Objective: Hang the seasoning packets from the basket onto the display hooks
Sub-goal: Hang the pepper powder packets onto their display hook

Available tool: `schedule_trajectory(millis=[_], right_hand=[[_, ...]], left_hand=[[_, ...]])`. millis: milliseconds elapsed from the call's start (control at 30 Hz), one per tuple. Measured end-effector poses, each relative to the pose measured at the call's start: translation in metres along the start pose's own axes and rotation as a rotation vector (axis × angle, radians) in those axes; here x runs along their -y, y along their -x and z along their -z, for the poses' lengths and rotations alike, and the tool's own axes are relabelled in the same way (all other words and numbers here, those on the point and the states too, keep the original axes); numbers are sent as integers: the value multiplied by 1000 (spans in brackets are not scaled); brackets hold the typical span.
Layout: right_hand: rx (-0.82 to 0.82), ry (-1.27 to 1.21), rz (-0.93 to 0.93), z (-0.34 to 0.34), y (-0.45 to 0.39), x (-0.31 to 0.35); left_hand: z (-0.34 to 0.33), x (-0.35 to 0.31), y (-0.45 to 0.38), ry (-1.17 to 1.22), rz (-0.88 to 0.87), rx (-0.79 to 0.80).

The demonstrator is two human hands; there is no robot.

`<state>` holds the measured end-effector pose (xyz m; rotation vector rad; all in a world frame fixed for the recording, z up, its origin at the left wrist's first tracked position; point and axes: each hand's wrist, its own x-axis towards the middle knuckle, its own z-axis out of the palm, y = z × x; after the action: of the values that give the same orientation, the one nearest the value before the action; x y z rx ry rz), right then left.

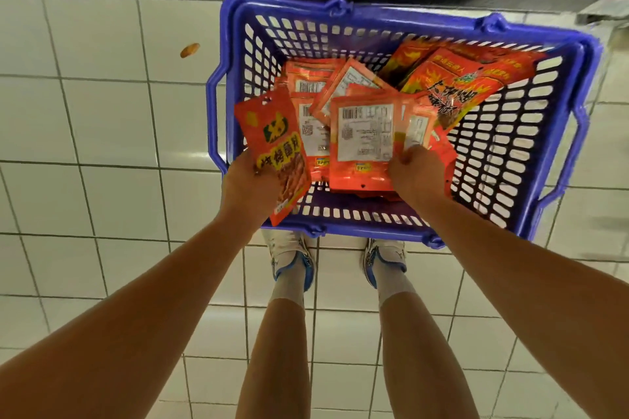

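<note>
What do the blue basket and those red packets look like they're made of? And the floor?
The blue basket looks like moulded plastic: uniform colour, a slotted lattice in its walls, a slight sheen. The seasoning packets seem to be glossy printed plastic film, thin and flexible, catching the light; one is held in the left hand. The floor appears to be glazed white tile with dark grout lines.
</note>
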<state>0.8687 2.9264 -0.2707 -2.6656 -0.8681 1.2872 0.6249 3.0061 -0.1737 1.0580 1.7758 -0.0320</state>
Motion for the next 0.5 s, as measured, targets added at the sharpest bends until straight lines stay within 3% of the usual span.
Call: schedule_trajectory(millis=[100, 200, 367, 433, 500], right_hand=[[5, -210, -29, 22, 25, 1], [148, -419, -22, 45, 47, 6], [463, -555, -120, 74, 78, 11], [453, -503, -34, 78, 89, 16], [314, -213, 146, 77, 100, 16]], left_hand=[[2, -11, 5, 83, 40, 69], [2, -19, 9, 84, 42, 59], [8, -25, 23, 92, 76, 47], [14, -26, 32, 103, 69, 57], [21, -28, 43, 88, 69, 55]])
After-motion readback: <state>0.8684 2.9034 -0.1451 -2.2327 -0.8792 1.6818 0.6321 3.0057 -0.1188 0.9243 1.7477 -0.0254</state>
